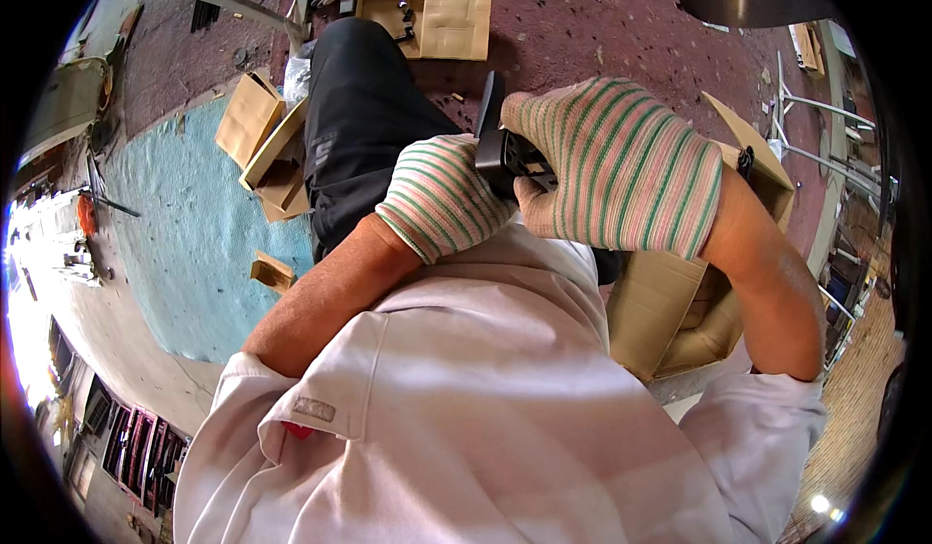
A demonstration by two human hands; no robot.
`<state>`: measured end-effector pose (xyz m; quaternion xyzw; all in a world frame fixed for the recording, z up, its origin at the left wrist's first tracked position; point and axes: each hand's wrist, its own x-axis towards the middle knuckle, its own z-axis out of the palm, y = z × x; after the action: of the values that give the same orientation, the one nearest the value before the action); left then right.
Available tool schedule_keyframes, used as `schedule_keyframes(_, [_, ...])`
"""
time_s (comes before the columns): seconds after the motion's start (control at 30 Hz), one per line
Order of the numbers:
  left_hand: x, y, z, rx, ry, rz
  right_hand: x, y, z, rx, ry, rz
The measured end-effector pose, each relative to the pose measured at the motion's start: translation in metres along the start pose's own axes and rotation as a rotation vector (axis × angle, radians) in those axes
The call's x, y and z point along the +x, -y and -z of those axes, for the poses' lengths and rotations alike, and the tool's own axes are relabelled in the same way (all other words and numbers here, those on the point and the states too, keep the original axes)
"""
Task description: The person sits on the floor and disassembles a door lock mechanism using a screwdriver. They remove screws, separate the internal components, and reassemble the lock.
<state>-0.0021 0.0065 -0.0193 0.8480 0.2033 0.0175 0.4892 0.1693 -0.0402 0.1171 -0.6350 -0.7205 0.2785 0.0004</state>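
Observation:
Both my hands wear knitted gloves striped in green, pink and white. In front of my chest they meet at a black, hard-looking part (497, 159) with a blocky end and a flat, blade-like length (489, 102) sticking up away from me. My left hand (442, 195) is closed round its near left side. From the right, my right hand (614, 167) grips the same part, with thumb and fingers pressed to its open, ribbed side. Glove fabric hides much of the part, so its exact kind does not show.
An open cardboard box (472, 22) with small black pieces lies ahead on the reddish floor. To my right stands a larger open carton (655, 301). Torn cardboard boxes (249, 129) and a small one (276, 271) lie left, around a blue mat (184, 224).

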Motion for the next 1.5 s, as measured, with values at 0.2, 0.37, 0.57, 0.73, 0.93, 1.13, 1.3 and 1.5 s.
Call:
schedule_keyframes(0.2, [-0.004, 0.008, -0.006, 0.012, 0.005, 0.132, -0.003, 0.001, -0.006, -0.024, -0.055, 0.036])
schedule_keyframes(0.37, [0.002, 0.010, -0.010, -0.035, -0.044, 0.035, -0.005, 0.004, 0.002, 0.044, -0.131, 0.081])
schedule_keyframes(0.57, [0.000, 0.000, -0.006, -0.003, -0.164, 0.092, 0.001, 0.004, -0.006, 0.037, -0.116, 0.062])
schedule_keyframes(0.73, [0.000, 0.004, -0.010, 0.034, -0.116, 0.112, -0.003, 0.003, -0.010, 0.029, -0.102, 0.034])
schedule_keyframes(0.93, [0.002, 0.009, -0.017, 0.163, -0.108, 0.108, -0.003, 0.000, -0.012, 0.058, -0.081, 0.037])
schedule_keyframes(1.13, [0.002, -0.001, -0.009, 0.163, -0.032, 0.134, -0.002, -0.005, -0.018, 0.034, -0.017, -0.018])
schedule_keyframes(1.3, [0.001, 0.003, -0.013, 0.219, -0.006, 0.134, -0.001, -0.007, -0.020, 0.045, -0.030, 0.005])
schedule_keyframes(1.5, [0.000, -0.004, -0.009, 0.217, 0.015, 0.147, -0.005, -0.008, -0.024, 0.049, -0.069, 0.016])
